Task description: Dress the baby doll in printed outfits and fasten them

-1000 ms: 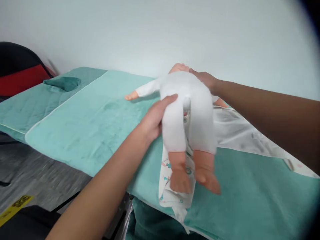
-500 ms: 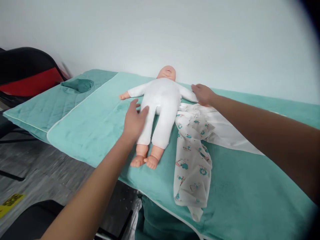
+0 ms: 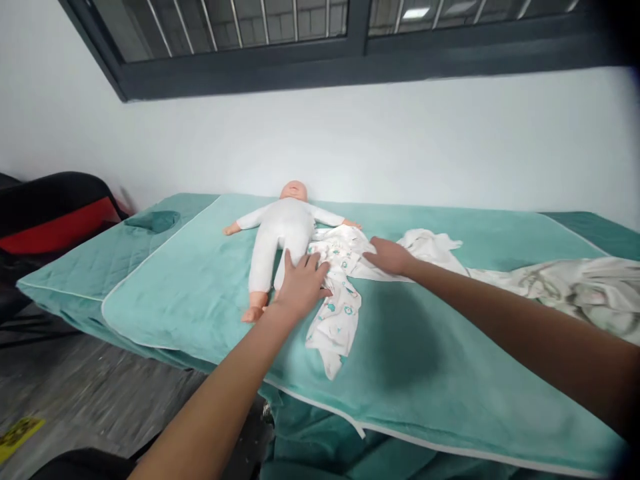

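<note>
A baby doll [image 3: 287, 220] with a white cloth body lies on its back, head toward the wall. Beside its left leg lies baby clothing with a teal animal print [image 3: 334, 320], crumpled, one part trailing toward the bed's front edge. My left hand [image 3: 303, 283] is open, fingers spread, over the doll's lower leg and the edge of the printed clothing, partly hiding both. To its right, my right hand [image 3: 391, 257] has its fingers curled at a plain white cloth [image 3: 363, 268] adjoining the print. Its fingertips are partly hidden.
A teal padded bed [image 3: 430, 400] with a face hole [image 3: 155, 221] stands against the wall. More white fabric [image 3: 430, 247] and a crumpled patterned cloth [image 3: 570, 287] lie on the right. A black-and-red chair [image 3: 60, 227] stands at the left, and a barred window [image 3: 280, 27] is above.
My view has tilted up and shifted right, bringing the window and more cloth into sight. My left hand has moved right toward the printed clothing; my right hand has left the doll's arm for the white cloth.
</note>
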The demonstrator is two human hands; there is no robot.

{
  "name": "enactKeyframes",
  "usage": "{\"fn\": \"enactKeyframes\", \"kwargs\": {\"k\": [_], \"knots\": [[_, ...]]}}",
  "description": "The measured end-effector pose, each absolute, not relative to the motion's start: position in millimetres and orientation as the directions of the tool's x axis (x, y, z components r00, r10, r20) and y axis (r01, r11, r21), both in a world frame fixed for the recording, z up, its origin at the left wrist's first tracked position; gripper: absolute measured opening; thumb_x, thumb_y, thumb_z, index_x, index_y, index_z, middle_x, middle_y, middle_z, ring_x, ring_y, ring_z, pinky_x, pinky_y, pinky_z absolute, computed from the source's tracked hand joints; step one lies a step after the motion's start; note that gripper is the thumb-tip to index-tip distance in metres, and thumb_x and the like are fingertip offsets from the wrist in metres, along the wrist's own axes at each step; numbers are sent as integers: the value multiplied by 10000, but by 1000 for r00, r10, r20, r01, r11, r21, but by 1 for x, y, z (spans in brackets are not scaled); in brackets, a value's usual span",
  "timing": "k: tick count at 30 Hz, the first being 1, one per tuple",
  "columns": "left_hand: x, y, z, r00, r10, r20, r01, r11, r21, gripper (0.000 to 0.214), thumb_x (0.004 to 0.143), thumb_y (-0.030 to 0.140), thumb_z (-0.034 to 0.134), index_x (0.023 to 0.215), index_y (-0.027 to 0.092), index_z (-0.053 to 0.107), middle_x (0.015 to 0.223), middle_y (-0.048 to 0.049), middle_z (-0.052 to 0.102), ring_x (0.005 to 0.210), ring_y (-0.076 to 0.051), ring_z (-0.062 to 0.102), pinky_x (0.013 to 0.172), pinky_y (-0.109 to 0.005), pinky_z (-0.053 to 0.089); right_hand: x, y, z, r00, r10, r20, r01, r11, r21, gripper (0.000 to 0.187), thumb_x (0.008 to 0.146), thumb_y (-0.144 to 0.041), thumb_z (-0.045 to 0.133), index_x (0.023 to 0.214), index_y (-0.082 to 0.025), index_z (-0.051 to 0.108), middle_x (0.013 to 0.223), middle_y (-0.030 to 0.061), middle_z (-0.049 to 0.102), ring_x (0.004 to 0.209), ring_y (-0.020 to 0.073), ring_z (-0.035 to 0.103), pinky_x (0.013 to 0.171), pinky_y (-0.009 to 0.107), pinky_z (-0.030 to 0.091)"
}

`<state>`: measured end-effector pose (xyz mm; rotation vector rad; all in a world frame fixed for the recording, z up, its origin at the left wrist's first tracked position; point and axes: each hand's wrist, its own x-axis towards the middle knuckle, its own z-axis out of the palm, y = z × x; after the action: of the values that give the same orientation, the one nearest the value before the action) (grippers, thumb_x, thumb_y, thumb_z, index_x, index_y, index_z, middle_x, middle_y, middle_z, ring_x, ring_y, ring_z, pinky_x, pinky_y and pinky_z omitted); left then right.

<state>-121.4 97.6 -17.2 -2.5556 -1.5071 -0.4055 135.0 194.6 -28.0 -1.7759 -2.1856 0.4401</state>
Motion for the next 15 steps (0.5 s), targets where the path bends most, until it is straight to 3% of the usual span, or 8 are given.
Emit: {"fn": "enactKeyframes", "kwargs": {"k": [3, 6, 9, 12, 15], "knots": [[-96, 90, -16, 438, 857, 271, 886, -462, 30, 276, 859, 218, 647, 1134, 199, 649, 1203, -132, 632, 1077, -307, 632, 1166, -624, 229, 109, 156, -21, -295, 955, 42, 819, 275, -503, 198, 887, -341, 572, 1026, -201, 572, 1161, 142, 673, 1053, 295, 605, 878, 359, 425], [-79, 75, -15, 439, 843, 311, 873, -482, 71, 269, 871, 162, 573, 1127, 225, 623, 1240, -104, 591, 1082, -269, 608, 1018, -466, 450, 96, 124, -7, -366, 930, 43, 732, 316, -604, 99, 880, -289, 531, 942, -214, 549, 985, 69, 687, 926, 248, 617, 798, 327, 446], [-70, 61, -8, 400, 801, 445, 845, -511, 161, 252, 832, 119, 568, 1073, 187, 595, 1307, -132, 547, 1180, -292, 554, 987, -449, 469, 101, 101, 18, -413, 908, 73, 643, 347, -683, 114, 878, -324, 521, 917, -218, 535, 918, 18, 651, 890, 220, 600, 767, 314, 457], [-64, 54, 11, 339, 735, 587, 760, -582, 290, 451, 787, 115, 595, 1229, 162, 516, 1466, -172, 440, 1360, -328, 425, 1097, -491, 387, 115, 82, 51, -528, 843, 106, 446, 382, -810, 158, 867, -366, 573, 919, -217, 570, 931, -1, 633, 894, 208, 592, 783, 319, 465], [-55, 53, 35, 354, 776, 522, 638, -609, 472, 432, 845, 199, 559, 1274, 212, 509, 1356, -131, 568, 1226, -293, 552, 1004, -447, 448, 131, 65, 87, -653, 746, 131, 227, 358, -906, 189, 886, -396, 599, 946, -220, 636, 978, 9, 652, 933, 216, 607, 815, 336, 477]]}}
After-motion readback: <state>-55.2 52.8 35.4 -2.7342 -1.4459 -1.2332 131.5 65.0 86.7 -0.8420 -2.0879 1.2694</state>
